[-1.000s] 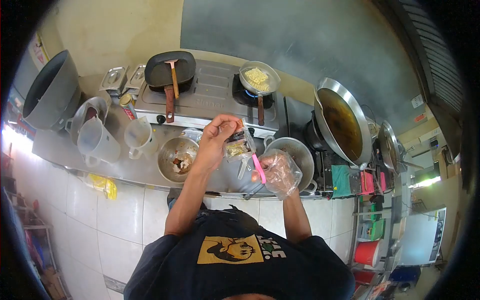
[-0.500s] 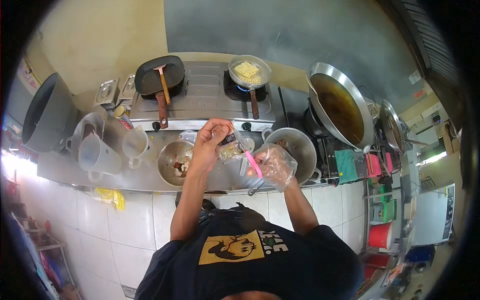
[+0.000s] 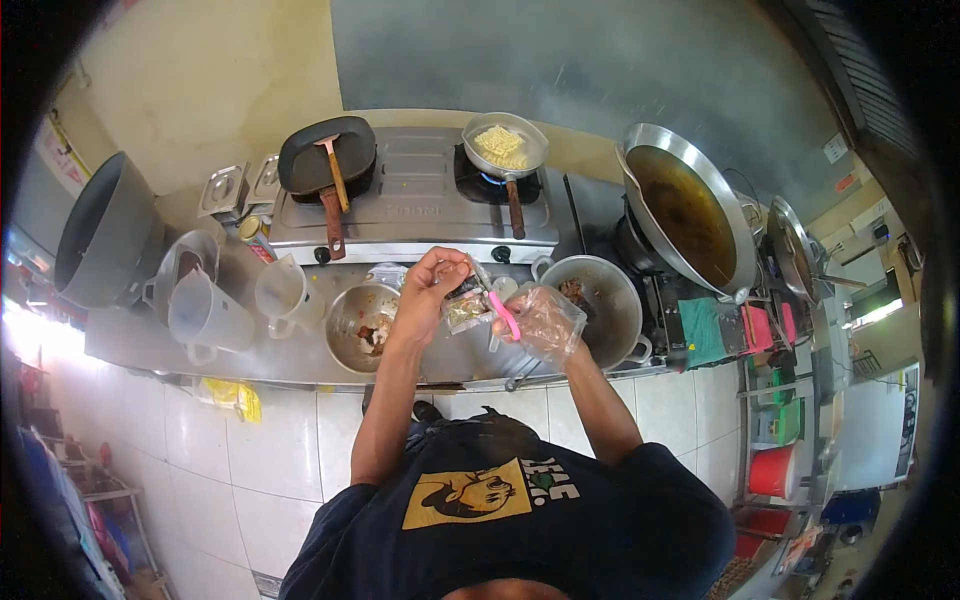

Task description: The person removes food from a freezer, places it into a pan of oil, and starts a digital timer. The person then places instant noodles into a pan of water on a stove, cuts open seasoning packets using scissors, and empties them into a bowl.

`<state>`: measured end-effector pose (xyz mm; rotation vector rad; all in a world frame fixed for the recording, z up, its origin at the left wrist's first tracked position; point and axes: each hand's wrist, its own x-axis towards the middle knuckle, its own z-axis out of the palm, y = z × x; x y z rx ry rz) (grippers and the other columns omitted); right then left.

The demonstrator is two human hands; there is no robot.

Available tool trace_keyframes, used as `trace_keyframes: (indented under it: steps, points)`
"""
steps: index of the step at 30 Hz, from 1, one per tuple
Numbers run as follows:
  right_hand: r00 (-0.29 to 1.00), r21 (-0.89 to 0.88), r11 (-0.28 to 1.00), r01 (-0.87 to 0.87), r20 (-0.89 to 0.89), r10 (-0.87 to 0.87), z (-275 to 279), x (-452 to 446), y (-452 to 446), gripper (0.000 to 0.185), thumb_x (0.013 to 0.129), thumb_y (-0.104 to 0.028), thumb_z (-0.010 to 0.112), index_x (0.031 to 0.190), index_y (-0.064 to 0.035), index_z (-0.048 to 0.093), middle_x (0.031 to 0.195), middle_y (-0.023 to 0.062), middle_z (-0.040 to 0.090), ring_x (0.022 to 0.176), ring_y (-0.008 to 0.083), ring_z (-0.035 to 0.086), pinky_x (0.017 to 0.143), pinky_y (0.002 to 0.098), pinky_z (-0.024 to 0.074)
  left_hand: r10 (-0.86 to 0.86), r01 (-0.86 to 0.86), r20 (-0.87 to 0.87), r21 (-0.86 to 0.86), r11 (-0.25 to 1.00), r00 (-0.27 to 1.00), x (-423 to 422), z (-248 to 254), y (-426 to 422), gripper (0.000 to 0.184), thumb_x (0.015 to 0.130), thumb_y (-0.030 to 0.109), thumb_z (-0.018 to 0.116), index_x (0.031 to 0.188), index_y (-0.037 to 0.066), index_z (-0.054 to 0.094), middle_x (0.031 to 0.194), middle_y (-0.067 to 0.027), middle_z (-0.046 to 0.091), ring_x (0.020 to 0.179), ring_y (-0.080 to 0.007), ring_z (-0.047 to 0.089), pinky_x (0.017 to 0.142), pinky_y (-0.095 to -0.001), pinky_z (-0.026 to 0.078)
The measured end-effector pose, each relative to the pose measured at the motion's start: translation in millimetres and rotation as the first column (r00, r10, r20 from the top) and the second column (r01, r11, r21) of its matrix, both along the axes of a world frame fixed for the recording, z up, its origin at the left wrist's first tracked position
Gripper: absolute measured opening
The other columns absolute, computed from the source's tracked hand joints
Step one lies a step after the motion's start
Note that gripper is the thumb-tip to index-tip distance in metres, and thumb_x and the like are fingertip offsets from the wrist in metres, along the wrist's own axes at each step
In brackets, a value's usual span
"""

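Observation:
My left hand (image 3: 432,292), bare, pinches a small seasoning sachet packet (image 3: 466,308) with dark and greenish contents above the counter. In my right hand (image 3: 545,325), covered by a clear plastic glove, is a pair of scissors (image 3: 505,314) with pink handles. The scissors' blades point up and away, against the packet's top edge near my left fingertips; whether they cut it is too small to tell. Below and left of my left hand stands a metal bowl (image 3: 341,336) with food scraps. A metal pot (image 3: 622,325) with brown bits sits right of my gloved hand.
Behind my hands is a two-burner stove (image 3: 415,215). A saucepan (image 3: 533,150) with noodles sits over a lit flame, and a square pan (image 3: 298,165) holds a wooden-handled utensil. A large wok (image 3: 735,225) of brown liquid is at right. Plastic jugs (image 3: 208,315) stand at left.
My right hand and the scissors have risen slightly toward my left hand, the blades now nearer its fingertips. The packet stays in my left hand. The whole view has shifted a little.

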<state>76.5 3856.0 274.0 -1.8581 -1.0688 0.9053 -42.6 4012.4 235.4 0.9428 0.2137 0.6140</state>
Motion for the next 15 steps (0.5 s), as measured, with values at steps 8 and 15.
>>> trace_keyframes:
  steps: [8, 15]
  points:
    - [0.682, 0.039, 0.986, 0.16, -0.726, -0.082, -46, 7, 6, 0.026, 0.075, -0.023, 0.075, 0.075, 0.0005, 0.063, 0.061, 0.0023, 0.055, 0.053, 0.0097, 0.05, 0.045, 0.0259, 0.0374, -0.046, 0.05, -0.165, 0.021, 0.999, 0.985, -4, -26, 10, 0.009, 0.088, 0.005, 0.062, 0.097, 0.004, 0.063, 0.091, -0.0028, 0.064, 0.087, -0.0101, 0.058, 0.08, -0.0232, 0.046]
    - [0.653, 0.14, 0.98, 0.144, -0.757, 0.012, -121, 16, 6, 0.042, 0.078, -0.037, 0.072, 0.095, 0.0013, 0.065, 0.083, 0.0146, 0.067, 0.058, 0.015, 0.059, 0.054, 0.0285, 0.0472, -0.02, -0.002, -0.177, -0.122, 0.993, 0.984, -10, -53, 17, 0.01, 0.088, 0.006, 0.061, 0.099, 0.005, 0.063, 0.092, -0.0042, 0.065, 0.088, -0.0112, 0.059, 0.078, -0.0242, 0.048]
